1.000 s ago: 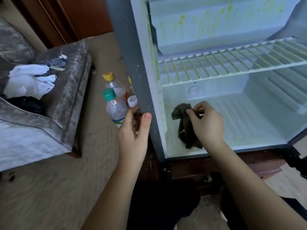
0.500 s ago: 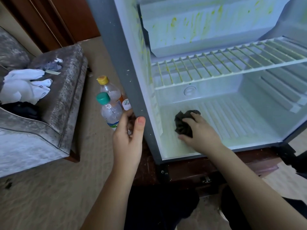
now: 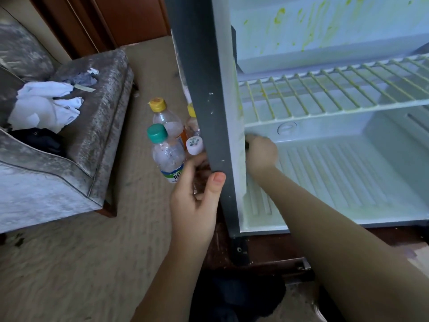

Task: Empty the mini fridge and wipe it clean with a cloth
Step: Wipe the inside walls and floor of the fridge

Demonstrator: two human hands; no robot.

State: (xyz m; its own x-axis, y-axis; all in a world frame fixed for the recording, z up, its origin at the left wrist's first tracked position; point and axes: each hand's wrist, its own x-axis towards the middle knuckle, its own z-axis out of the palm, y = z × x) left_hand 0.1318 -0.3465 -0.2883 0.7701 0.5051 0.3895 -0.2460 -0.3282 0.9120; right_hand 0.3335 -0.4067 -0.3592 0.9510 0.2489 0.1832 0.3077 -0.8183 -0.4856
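**MINI FRIDGE WIPE-DOWN: HAND STATUS AND OBSTRUCTIONS**

**1. Unit.** The mini fridge [image 3: 204, 89] stands open on a dark wooden base [image 3: 267, 249]. The interior shows a freezer flap [image 3: 325, 36] w/ yellow-green streaks, a wire shelf [image 3: 325, 96] w/ yellowish residue on its bars, and a ribbed floor [image 3: 348, 182].

**2. R hand.** The R hand [image 3: 261, 152] is inside the lower compt., at the rear corner just under the wire shelf, against the inner wall on the L-hand side. Its fingers are clenched over the dark cloth [image 3: 247, 144]. The hand covers nearly all of the cloth; only a dark sliver shows at the wall side. The R forearm crosses the front lip and masks part of the ribbed floor.

**3. L hand.** The L hand [image 3: 195, 201] grasps the front edge of the fridge's grey side wall. The thumb lies flat on the front face and the fingers wrap round the outer side.

**4. Surroundings.** Bottles stand on the beige carpet [image 3: 81, 263] just beside the outer side wall.
- The green-capped bottle [image 3: 162, 154] is nearest the L hand; contact cannot be told.
- The yellow-capped bottle [image 3: 166, 117] stands behind it.
- The white-capped bottle [image 3: 194, 145] is partly hidden by the side wall.

A grey armchair [image 3: 97, 140] sits well apart from the fridge. White fabric [image 3: 44, 110] and a dark garment [image 3: 39, 140] lie on it.
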